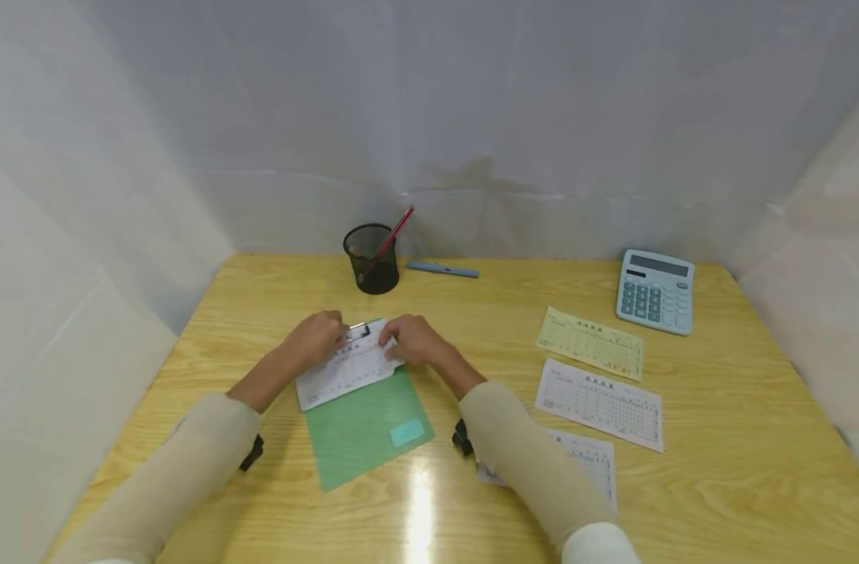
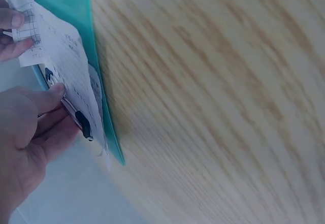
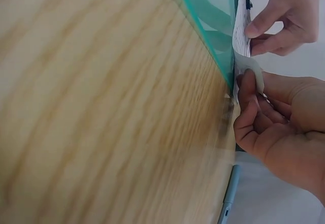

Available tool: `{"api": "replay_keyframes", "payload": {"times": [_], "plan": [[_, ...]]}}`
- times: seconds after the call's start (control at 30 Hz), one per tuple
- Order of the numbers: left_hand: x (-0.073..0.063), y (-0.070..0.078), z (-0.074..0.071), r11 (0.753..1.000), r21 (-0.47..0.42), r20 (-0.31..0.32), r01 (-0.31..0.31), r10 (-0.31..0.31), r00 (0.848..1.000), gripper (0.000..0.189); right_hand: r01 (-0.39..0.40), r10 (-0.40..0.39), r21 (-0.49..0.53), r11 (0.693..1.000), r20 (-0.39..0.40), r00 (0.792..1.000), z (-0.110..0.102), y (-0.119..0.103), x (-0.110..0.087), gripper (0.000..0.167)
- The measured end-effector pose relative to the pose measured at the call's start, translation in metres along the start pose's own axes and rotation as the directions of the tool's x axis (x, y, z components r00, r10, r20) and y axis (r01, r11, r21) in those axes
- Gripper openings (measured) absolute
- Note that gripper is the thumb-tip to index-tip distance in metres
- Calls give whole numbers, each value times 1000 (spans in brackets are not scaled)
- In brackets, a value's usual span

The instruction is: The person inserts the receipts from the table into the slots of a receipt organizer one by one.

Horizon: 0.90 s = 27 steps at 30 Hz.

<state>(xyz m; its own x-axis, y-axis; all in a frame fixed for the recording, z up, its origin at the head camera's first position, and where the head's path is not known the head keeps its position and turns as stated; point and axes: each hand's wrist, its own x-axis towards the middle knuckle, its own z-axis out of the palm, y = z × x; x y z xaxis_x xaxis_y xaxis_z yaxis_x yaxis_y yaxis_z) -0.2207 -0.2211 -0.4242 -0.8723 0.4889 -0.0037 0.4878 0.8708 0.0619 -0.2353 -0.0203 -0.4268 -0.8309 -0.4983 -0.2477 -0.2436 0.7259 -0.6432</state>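
A green clip folder (image 1: pixel 366 431) lies on the left part of the table, with a light-blue label near its lower right corner. White printed forms (image 1: pixel 352 374) cover its upper part, under a metal clip (image 1: pixel 357 332). My left hand (image 1: pixel 320 338) pinches the clip between thumb and fingers; the left wrist view shows the clip (image 2: pixel 76 113) up close. My right hand (image 1: pixel 414 340) pinches the upper right corner of the paper. In the right wrist view that paper edge (image 3: pixel 249 64) curls up between the right hand's thumb and fingers. Whether the clip bites the paper is unclear.
Behind the folder stand a black mesh pen cup (image 1: pixel 373 274) with a red pencil (image 1: pixel 394 233) and a blue pen (image 1: pixel 442 269). On the right lie a yellow form (image 1: pixel 590 343), white forms (image 1: pixel 599 403) and a calculator (image 1: pixel 657 291). My right sleeve (image 1: pixel 535 462) partly covers the nearest form.
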Motion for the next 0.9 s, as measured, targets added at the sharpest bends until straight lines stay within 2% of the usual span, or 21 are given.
{"api": "replay_keyframes", "payload": {"times": [0.33,0.5,0.67,0.9], "plan": [[-2,2,1,997,67,-30,-48,51,998,13,-34,37,-55,998,38,999,-2,-8,1,17],[-3,2,1,996,68,-42,-60,63,997,11,-50,52,-99,994,18,998,0,-13,4,17],[-3,2,2,998,47,-44,-50,52,998,10,-80,79,-87,993,-13,997,1,-18,5,16],[-3,3,2,996,62,-42,-56,59,997,9,-94,91,-73,993,-33,995,4,-18,9,18]]}}
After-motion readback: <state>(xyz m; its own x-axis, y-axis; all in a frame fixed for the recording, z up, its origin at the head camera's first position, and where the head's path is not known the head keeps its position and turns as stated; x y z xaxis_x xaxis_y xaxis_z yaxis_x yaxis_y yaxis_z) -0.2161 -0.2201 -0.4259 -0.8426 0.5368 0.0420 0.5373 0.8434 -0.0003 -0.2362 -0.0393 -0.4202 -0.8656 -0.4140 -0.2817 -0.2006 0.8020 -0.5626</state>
